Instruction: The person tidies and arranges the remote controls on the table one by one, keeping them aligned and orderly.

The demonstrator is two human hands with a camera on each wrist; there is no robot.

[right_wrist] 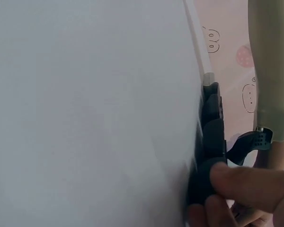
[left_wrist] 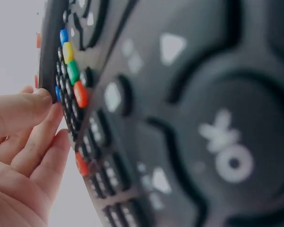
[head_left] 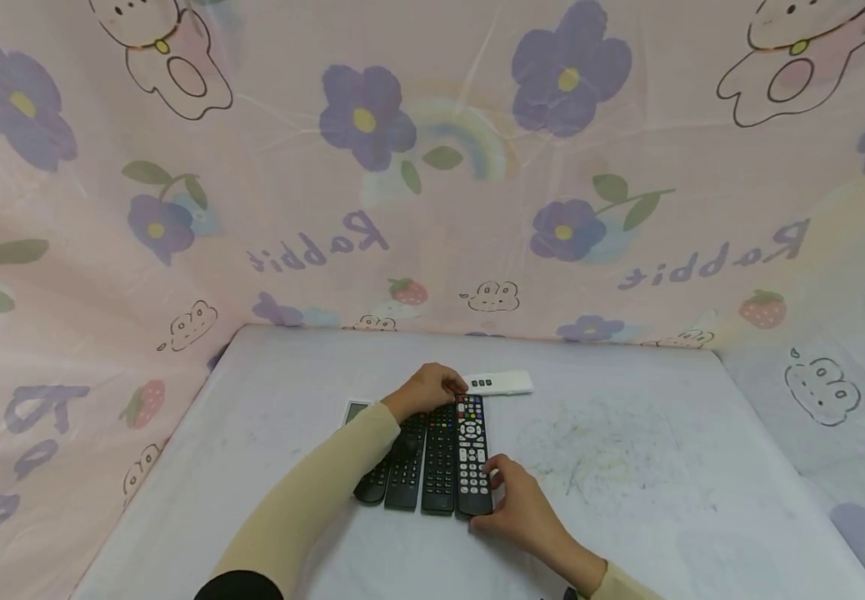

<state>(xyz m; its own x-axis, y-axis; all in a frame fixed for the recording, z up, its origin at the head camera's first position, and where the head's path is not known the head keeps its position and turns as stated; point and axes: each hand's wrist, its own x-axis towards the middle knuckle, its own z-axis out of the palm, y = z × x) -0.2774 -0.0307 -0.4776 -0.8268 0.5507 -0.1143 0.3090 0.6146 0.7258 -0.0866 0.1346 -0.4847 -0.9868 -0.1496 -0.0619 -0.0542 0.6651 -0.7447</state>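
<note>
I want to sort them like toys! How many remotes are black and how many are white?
Black remotes: 4, side by side between the left hand and right hand
White remotes: 1
Light grey-edged device, partly hidden by the sleeve: 1
Total: 6

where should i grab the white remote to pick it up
Pinch the white remote across its narrow width, near its right end. It lies flat and crosswise on the table, just beyond the black remotes. Its left end sits by the left hand, so coming from the right or from above looks clearest.
</note>
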